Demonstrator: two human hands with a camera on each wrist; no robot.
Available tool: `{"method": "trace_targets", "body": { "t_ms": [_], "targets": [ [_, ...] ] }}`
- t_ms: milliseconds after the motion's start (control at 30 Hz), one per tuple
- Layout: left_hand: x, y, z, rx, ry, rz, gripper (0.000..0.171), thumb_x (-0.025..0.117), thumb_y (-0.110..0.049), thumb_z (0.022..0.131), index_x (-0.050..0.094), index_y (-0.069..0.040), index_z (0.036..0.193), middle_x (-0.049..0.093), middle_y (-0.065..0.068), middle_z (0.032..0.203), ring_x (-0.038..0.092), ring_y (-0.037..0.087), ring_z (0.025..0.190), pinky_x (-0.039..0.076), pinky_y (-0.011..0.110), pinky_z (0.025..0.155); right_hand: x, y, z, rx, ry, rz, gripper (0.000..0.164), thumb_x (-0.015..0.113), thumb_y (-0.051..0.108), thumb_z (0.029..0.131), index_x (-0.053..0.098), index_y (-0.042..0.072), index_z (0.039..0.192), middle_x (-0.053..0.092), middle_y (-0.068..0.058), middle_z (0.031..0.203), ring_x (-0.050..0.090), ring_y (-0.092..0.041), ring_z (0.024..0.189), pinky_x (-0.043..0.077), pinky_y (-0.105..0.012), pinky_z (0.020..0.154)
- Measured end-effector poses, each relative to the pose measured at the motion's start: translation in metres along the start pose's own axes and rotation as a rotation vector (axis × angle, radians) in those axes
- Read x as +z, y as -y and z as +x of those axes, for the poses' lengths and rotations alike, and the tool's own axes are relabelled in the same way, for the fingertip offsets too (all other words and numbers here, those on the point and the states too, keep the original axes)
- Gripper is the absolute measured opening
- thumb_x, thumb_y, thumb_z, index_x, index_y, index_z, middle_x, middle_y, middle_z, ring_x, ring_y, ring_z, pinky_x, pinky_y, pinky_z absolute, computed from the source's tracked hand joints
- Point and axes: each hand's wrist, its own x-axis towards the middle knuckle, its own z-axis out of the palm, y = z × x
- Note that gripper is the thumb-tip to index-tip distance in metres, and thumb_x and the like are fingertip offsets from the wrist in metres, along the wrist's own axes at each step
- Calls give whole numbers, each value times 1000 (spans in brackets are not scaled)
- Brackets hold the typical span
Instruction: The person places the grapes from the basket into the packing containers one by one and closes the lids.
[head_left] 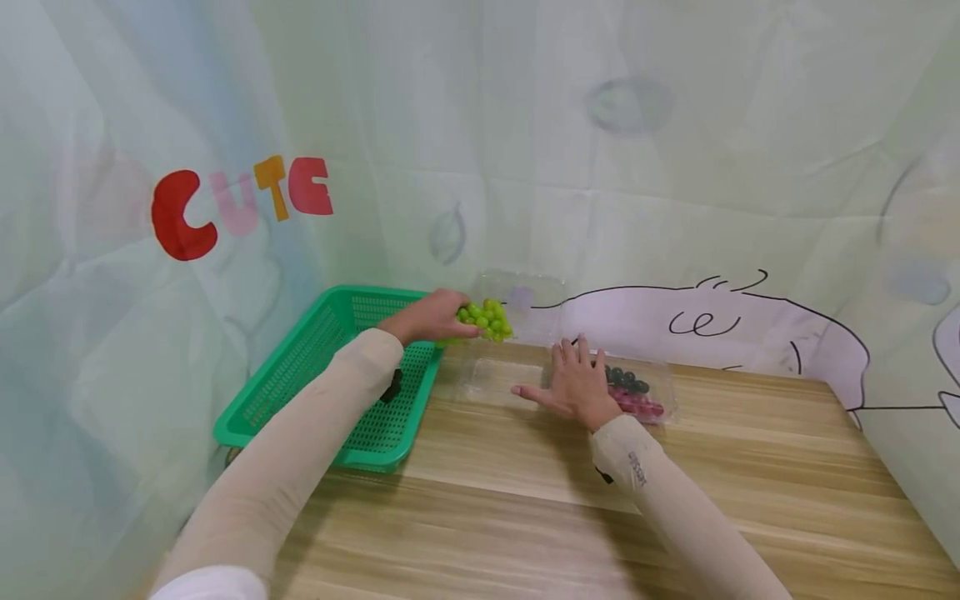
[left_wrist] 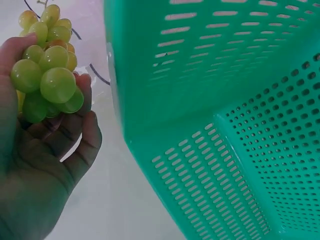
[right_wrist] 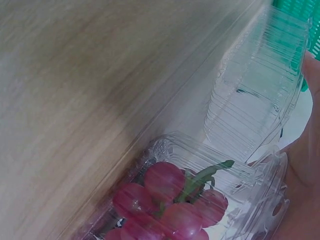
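My left hand [head_left: 431, 317] holds a bunch of green grapes [head_left: 487, 319] above the basket's right rim. In the left wrist view the fingers curl around these grapes [left_wrist: 47, 70], beside the green basket [left_wrist: 165, 107]. With fingers spread, my right hand [head_left: 579, 385] lies over the left part of a clear plastic container [head_left: 669, 390] holding dark grapes [head_left: 628, 381] and red grapes [head_left: 637, 404]. Left of that hand is another clear container [head_left: 498, 375], its lid [head_left: 525, 292] raised against the wall. The right wrist view shows red grapes [right_wrist: 165, 200] in clear plastic; most of the right hand's fingers are hidden there.
The green perforated basket [head_left: 386, 457] stands at the left of the wooden table [head_left: 480, 517], with a dark object [head_left: 392, 386] inside, partly behind my left arm. A printed cloth wall [head_left: 487, 167] closes off the back and left side.
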Motion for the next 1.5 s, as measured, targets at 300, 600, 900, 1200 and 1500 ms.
{"method": "trace_targets", "body": {
  "t_ms": [300, 600, 900, 1200, 1500],
  "targets": [
    [7, -5, 5, 29, 15, 34, 34, 63, -44, 89, 55, -11, 86, 51, 3, 73, 48, 17, 64, 42, 30, 60, -1, 2, 0, 0, 2, -13, 119, 34, 93, 69, 33, 3, 147, 30, -16, 154, 15, -42, 144, 14, -68, 110],
    [15, -6, 12, 25, 37, 44, 33, 63, -42, 90, 52, -12, 84, 45, 1, 69, 43, 14, 59, 39, 28, 58, -4, 3, -2, 2, 7, 0, 118, 37, 91, 70, 34, 2, 147, 31, -17, 153, 15, -42, 144, 14, -68, 110],
    [17, -14, 17, 21, 63, 81, 35, 62, -45, 90, 52, -12, 83, 42, 0, 68, 42, 15, 59, 39, 29, 58, -3, 3, -2, 5, 9, 3, 118, 36, 92, 69, 33, 3, 147, 30, -17, 154, 14, -41, 145, 14, -68, 111],
    [15, -29, 24, 24, 69, 115, 32, 62, -43, 90, 54, -12, 85, 41, -1, 69, 42, 14, 61, 38, 29, 58, -4, 2, -2, -6, -24, -7, 117, 36, 92, 70, 36, 3, 146, 33, -17, 152, 17, -42, 144, 17, -68, 109],
    [23, -35, 36, 2, 85, 157, 37, 61, -44, 90, 45, -16, 73, 36, -3, 64, 39, 12, 56, 37, 27, 55, -3, 3, -3, -4, -14, 2, 118, 37, 92, 70, 35, 2, 146, 32, -17, 153, 16, -42, 144, 16, -68, 109]
  ]
}}
